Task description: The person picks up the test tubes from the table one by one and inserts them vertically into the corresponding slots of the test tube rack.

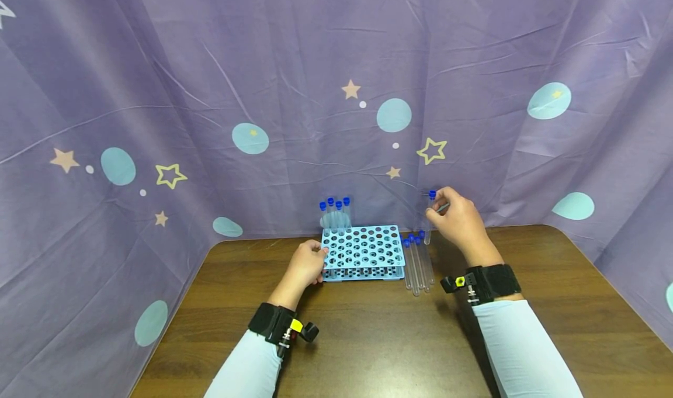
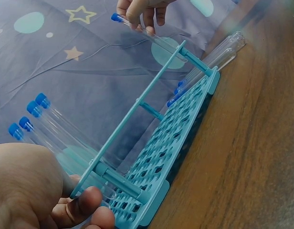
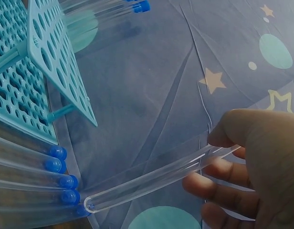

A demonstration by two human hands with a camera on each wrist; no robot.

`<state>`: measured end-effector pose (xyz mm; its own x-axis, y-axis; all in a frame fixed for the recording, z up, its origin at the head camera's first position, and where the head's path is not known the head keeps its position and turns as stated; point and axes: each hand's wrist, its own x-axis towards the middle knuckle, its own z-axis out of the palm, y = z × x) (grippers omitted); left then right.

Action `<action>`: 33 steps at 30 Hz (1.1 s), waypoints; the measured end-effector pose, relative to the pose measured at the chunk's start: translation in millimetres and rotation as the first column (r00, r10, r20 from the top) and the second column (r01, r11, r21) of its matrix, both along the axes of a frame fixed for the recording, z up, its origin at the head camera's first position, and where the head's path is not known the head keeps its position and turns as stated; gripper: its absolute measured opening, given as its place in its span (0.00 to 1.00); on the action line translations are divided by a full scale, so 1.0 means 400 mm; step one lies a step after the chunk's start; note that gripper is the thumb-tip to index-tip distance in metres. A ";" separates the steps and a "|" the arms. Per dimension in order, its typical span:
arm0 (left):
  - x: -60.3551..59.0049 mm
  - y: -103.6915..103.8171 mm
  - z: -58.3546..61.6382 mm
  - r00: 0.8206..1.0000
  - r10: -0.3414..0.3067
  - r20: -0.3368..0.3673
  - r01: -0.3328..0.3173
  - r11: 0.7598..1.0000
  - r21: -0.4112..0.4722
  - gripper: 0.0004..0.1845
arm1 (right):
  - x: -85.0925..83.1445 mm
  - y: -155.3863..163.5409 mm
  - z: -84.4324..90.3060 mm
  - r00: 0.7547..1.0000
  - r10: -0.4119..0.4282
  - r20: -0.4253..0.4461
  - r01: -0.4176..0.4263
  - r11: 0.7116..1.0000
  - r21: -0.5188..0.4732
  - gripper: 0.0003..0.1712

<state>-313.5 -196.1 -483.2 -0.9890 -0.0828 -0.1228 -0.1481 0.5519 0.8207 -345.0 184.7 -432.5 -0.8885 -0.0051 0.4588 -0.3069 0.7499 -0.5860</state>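
A light blue test tube rack [image 1: 363, 266] stands on the table. My left hand [image 1: 306, 263] grips its left end, the fingers at the edge of the upper plate in the left wrist view. Several capped tubes [image 1: 330, 201] stand upright in the rack's back left corner. To the right of the rack, my right hand [image 1: 461, 220] pinches a clear test tube [image 3: 147, 188] with a blue cap between thumb and fingers. That tube is held raised, its cap at the top and its rounded end pointing down.
Several more blue-capped test tubes [image 1: 415, 269] lie side by side on the wooden table [image 1: 368, 334], just right of the rack. A purple curtain [image 1: 315, 47] with stars and dots hangs right behind the table's back edge.
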 end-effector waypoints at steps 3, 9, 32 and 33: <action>0.000 0.000 0.000 1.000 0.002 0.001 -0.002 1.000 -0.004 0.17 | 0.002 0.000 0.003 1.000 -0.001 -0.003 0.001 1.000 -0.004 0.15; -0.001 -0.002 -0.002 1.000 0.002 0.002 -0.002 1.000 -0.006 0.18 | 0.004 -0.002 0.007 1.000 -0.018 -0.006 0.018 1.000 -0.012 0.15; 0.003 -0.001 -0.001 1.000 -0.007 -0.007 0.007 1.000 -0.001 0.18 | 0.013 -0.008 0.014 1.000 -0.025 0.017 0.025 1.000 -0.017 0.16; 0.004 0.000 -0.001 1.000 -0.008 -0.007 0.008 1.000 -0.002 0.18 | 0.013 -0.009 0.014 1.000 -0.024 0.015 0.024 1.000 -0.019 0.16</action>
<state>-312.0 -196.1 -483.4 -0.9904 -0.0750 -0.1157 -0.1379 0.5546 0.8206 -339.9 181.3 -426.9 -0.8951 0.0249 0.4451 -0.2802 0.7452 -0.6052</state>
